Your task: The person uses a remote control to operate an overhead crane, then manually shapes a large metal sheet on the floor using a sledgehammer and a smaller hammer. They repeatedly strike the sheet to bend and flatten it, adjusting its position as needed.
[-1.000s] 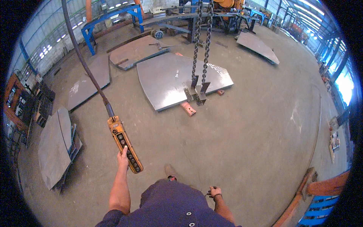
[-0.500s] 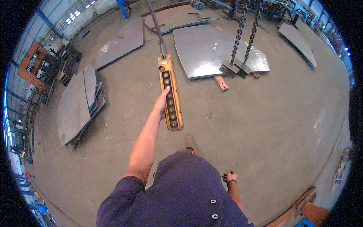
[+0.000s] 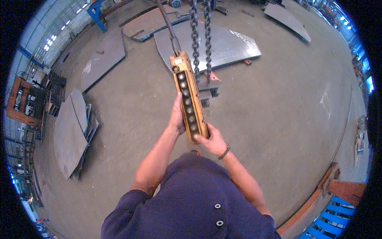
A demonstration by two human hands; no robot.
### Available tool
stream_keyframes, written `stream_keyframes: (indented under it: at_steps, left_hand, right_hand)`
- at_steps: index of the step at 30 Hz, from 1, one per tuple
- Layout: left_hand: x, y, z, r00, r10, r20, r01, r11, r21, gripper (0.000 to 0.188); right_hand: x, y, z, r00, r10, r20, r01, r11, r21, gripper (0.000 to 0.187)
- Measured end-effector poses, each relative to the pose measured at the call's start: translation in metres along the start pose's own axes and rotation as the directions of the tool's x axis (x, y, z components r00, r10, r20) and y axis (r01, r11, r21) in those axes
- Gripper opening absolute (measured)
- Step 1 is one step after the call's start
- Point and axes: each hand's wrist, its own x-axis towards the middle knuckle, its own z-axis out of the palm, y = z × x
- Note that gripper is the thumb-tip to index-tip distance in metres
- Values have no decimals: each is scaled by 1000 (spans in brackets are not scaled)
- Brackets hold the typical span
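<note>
A long yellow crane pendant control (image 3: 182, 63) with a row of dark round buttons hangs from a cable (image 3: 167, 24) in front of me. My left hand (image 3: 177, 117) is closed around its left side, thumb along the edge by the buttons. Its lower right end is gripped by my right hand (image 3: 214, 141), whose thumb lies over the lowest button; whether it presses is unclear. Just beyond the pendant hang two chains (image 3: 207, 40) with dark plate clamps (image 3: 210, 95) at their ends, partly hidden behind the pendant.
A large grey steel plate (image 3: 232, 44) lies ahead on red supports (image 3: 214, 77). More plates lie at the far left (image 3: 104, 59) and far right (image 3: 287, 20). Stacked cut plates (image 3: 69, 137) stand left. An orange beam (image 3: 310, 209) and blue slatted piece (image 3: 330, 219) are at near right.
My right hand has come up from low at my side and taken hold of the pendant's lower end. The view has turned right; the chains and clamps now appear further left, behind the pendant.
</note>
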Motion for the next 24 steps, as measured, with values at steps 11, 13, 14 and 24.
stream_keyframes:
  at_steps: [11,13,14,24]
  left_hand:
    - [-93,-59,-31,967,-19,-255,-3,996,-89,60]
    - [-96,-74,-61,935,184,-305,-186,982,23,48]
    - [-96,-82,-83,897,246,-367,-201,967,155,42]
    - [-62,-95,-55,926,126,-355,14,930,368,41]
  right_hand:
    - [-76,30,22,993,77,90,-46,953,-299,69]
    - [-63,18,29,981,82,176,-13,932,-363,71]
    - [-64,-6,33,978,68,195,20,909,-417,72]
    - [-46,15,-24,977,32,211,81,858,-507,75]
